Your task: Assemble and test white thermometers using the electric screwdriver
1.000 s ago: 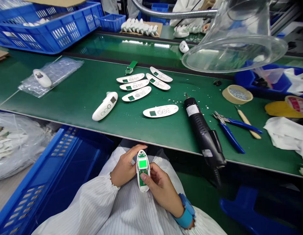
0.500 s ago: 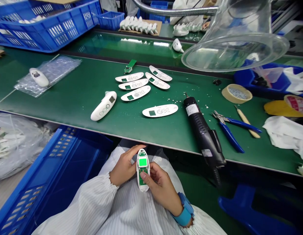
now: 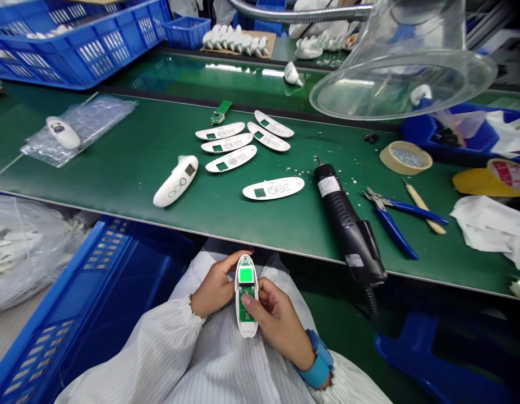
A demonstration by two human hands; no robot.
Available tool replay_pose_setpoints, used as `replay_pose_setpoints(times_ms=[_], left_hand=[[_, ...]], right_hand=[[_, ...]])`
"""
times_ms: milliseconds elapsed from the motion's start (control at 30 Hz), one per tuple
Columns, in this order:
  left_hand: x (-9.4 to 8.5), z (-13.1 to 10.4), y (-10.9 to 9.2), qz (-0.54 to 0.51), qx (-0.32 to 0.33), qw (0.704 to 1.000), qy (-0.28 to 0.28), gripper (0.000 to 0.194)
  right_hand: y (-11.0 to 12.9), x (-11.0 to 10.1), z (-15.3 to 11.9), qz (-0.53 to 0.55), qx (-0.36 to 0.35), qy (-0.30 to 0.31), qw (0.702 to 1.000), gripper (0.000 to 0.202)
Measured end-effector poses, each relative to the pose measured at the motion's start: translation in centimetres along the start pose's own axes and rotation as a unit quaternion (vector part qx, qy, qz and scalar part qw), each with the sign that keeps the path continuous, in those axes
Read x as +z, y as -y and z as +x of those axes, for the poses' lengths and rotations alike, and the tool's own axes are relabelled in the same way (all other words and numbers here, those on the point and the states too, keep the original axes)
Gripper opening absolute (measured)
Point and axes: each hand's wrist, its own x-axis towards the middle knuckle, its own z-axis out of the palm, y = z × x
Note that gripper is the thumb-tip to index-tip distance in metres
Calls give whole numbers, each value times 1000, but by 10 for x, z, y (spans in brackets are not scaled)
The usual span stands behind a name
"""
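Note:
Over my lap I hold an opened white ear thermometer (image 3: 247,328), its green circuit board bare and its small screen (image 3: 246,275) glowing bright green. My left hand (image 3: 215,285) grips the upper left side of the casing, fingers partly hidden behind it. My right hand (image 3: 276,317) clasps the right side, its thumb pressing on the board below the screen. On the bench beyond lie several loose white front covers (image 3: 274,189) with cut-out windows. A closed thermometer (image 3: 175,182) rests left of them.
A black electric screwdriver (image 3: 348,224), blue-handled cutters (image 3: 390,221), a wooden-handled pick (image 3: 426,207) and a dish of screws (image 3: 406,157) lie to the right. A clear plastic hood (image 3: 403,84) overhangs the belt. Blue crates (image 3: 74,53) stand back left. A loose circuit board (image 3: 221,113) lies behind the covers.
The opened thermometer has tilted slightly, showing more of its lower end; both hands keep their grip. On the belt, one white unit has shifted left and another now shows behind the hood.

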Motion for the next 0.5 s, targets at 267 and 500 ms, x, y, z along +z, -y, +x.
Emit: replay_pose_setpoints(times_ms=[267,500], left_hand=[[2,2,1,-27,1,1000,0,47],[0,2,1,4,20,1000,-17,47]], right_hand=[[-1,0,1,-5,-3,-6,1000,30],[-1,0,2,2,-3,3,1000,30]])
